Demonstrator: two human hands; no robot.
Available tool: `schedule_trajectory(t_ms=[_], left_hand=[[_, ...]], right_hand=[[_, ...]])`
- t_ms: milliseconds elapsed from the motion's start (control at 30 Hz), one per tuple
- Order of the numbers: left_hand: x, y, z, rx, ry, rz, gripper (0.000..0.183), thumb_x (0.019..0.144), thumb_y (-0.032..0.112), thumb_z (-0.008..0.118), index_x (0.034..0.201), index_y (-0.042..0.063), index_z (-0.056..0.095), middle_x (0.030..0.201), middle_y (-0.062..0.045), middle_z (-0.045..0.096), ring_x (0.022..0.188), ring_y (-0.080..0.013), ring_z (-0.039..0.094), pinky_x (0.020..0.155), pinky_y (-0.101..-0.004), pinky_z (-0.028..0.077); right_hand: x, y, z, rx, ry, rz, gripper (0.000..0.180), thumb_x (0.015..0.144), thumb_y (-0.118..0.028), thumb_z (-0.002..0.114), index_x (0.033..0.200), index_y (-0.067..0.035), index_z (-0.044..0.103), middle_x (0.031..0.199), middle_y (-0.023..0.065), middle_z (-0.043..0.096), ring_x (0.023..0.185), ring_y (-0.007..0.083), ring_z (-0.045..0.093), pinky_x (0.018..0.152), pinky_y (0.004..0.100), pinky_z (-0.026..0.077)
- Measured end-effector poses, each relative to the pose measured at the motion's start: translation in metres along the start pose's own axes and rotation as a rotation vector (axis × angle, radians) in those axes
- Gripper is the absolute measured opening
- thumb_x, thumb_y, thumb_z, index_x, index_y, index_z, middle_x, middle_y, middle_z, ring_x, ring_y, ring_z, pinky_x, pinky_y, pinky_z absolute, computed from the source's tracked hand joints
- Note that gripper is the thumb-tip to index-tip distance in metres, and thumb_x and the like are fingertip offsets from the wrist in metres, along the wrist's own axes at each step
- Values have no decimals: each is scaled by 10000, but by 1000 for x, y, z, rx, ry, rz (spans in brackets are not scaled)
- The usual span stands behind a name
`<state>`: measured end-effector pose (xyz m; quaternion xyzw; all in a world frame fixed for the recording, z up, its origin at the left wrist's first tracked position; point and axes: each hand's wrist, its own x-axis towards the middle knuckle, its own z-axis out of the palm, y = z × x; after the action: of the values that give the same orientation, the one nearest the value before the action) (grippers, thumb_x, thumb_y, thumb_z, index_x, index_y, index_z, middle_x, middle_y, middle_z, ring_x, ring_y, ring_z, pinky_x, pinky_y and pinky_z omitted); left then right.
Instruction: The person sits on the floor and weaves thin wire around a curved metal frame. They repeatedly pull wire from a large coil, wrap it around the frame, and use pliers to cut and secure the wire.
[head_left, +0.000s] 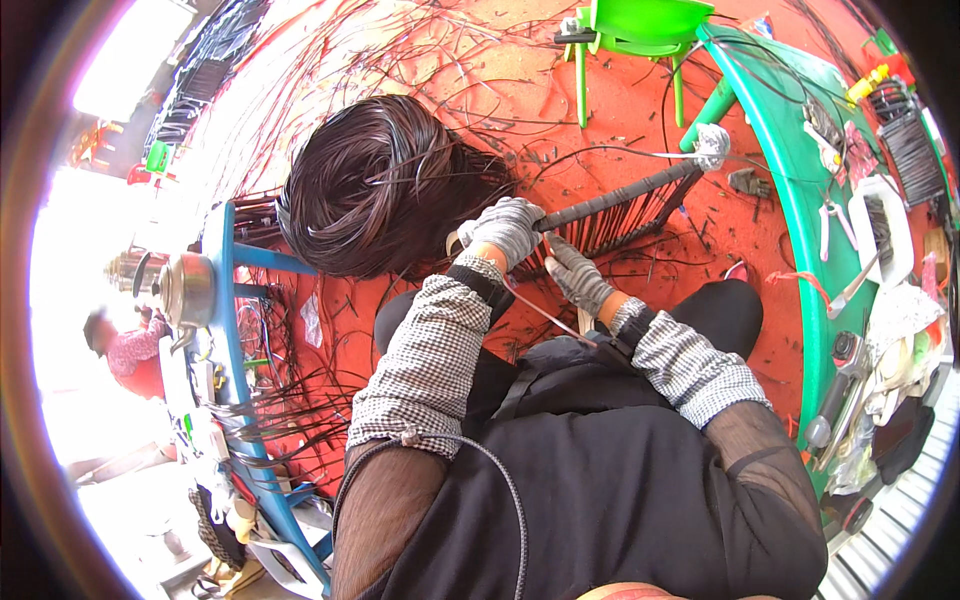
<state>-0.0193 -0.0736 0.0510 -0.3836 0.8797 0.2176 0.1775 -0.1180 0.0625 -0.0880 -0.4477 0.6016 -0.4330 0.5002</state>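
My left hand, in a grey striped glove, is closed around the near end of a frame bar wrapped in dark strip. Thin dark strands run side by side below this bar to a lower edge, forming a partly woven panel. Just below the bar's end, my right hand, gloved alike, has its fingertips at the strands; whether it pinches one is unclear. Beyond my left hand lies a big coil of dark brown plastic-like strips. Foil or plastic wrapping covers the bar's far end.
A green table on the right bears scissors, a power tool and plastic bags. Left stands a blue table or stool near a metal kettle. Strip scraps litter the red floor; a green chair stands ahead. A person sits far left.
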Motion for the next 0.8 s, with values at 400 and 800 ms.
schedule_trajectory(t_ms=[400, 800], left_hand=[[1, 3, -13, -72, -30, -41, 281, 825, 187, 741, 1094, 116, 699, 944, -101, 707, 864, -274, 683, 778, -394, 525], [15, -11, 10, -90, -83, 38, 234, 853, 256, 709, 1046, 124, 710, 896, -98, 704, 821, -285, 687, 743, -411, 551]], right_hand=[[26, 6, 29, 562, 249, 99, 414, 1013, -307, 528, 1335, -46, 528, 1187, 82, 596, 960, 164, 559, 856, 317, 492], [30, 29, 42, 459, 302, 60, 394, 983, -287, 559, 1255, -1, 574, 1213, 175, 619, 1132, 323, 577, 954, 379, 453]])
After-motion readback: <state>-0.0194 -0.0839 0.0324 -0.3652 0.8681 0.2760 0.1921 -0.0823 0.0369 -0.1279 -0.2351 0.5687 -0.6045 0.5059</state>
